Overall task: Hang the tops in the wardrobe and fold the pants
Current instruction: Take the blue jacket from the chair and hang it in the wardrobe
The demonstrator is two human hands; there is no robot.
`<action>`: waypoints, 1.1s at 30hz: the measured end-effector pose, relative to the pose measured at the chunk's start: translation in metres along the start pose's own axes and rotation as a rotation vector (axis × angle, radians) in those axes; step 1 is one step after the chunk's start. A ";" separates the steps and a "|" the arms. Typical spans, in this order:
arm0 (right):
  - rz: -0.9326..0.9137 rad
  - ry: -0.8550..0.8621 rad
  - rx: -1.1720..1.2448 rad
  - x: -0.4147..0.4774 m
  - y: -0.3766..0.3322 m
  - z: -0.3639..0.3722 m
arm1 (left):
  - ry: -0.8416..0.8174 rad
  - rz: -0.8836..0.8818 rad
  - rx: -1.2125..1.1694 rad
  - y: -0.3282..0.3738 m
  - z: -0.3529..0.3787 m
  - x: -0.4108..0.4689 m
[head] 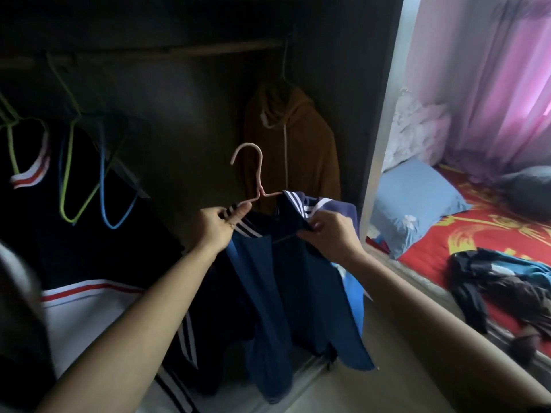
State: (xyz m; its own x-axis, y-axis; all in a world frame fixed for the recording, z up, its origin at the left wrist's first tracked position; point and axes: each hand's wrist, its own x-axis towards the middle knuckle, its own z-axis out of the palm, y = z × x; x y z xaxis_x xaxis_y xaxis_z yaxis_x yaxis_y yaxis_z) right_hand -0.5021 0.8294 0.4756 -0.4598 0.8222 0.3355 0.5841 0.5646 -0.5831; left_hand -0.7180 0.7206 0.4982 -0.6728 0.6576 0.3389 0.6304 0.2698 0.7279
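- While it hangs from the wardrobe (193, 114) rail (179, 50) at far left, a dark top (44, 234) with red-and-white trim sits beside two bare hangers, one green (62, 198) and one blue (102, 198).
- Left hand (216, 225): thumb and fingers pinch the left arm of the pink hanger (260, 174) together with the striped shoulder of the blue top (268, 287).
- Pink hanger is held below the rail, hook up, not on it; the blue top drapes down from it in front of the wardrobe.
- Brown hoodie (301, 150) hangs behind, at the rail's right end.
- Right hand (331, 234): fingers curled tight on the top's other shoulder.
- Bed (477, 234) at right carries a blue pillow (417, 201) and a heap of clothes (501, 281); a pink curtain (507, 84) hangs beyond.
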 end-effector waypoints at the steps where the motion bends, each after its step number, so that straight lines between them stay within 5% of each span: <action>1: 0.067 -0.046 0.006 -0.002 0.004 0.001 | 0.009 -0.048 -0.012 0.000 -0.002 0.001; 4: 0.171 0.024 0.191 0.003 -0.004 -0.002 | 0.016 -0.008 -0.006 0.002 0.000 -0.002; 6: 0.233 0.134 0.524 0.010 -0.025 -0.009 | -0.031 0.059 -0.044 0.005 0.003 -0.005; 9: 0.168 0.048 0.892 0.016 -0.044 -0.021 | -0.033 0.106 -0.137 0.009 0.005 -0.004; 12: -0.196 -0.134 0.403 0.014 -0.035 -0.035 | 0.090 0.082 -0.248 0.013 -0.003 0.005; 17: -0.536 0.348 -0.256 0.035 -0.012 -0.065 | 0.127 0.119 -0.312 0.012 -0.027 0.026; 21: -0.533 0.139 -0.350 0.040 -0.014 -0.058 | 0.180 0.147 -0.349 0.011 -0.032 0.038; 28: -0.342 0.407 -0.311 0.044 -0.037 -0.049 | -0.153 0.328 -0.231 0.001 -0.041 0.057; 33: -0.328 0.428 -0.370 0.050 -0.068 -0.055 | -0.161 0.356 -0.383 -0.005 -0.039 0.083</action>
State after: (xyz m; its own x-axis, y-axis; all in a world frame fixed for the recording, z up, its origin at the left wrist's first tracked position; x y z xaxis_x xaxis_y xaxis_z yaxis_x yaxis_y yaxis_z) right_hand -0.5285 0.8365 0.5724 -0.3911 0.5160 0.7621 0.6852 0.7160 -0.1331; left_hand -0.7924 0.7464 0.5462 -0.3570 0.7692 0.5300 0.6018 -0.2445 0.7603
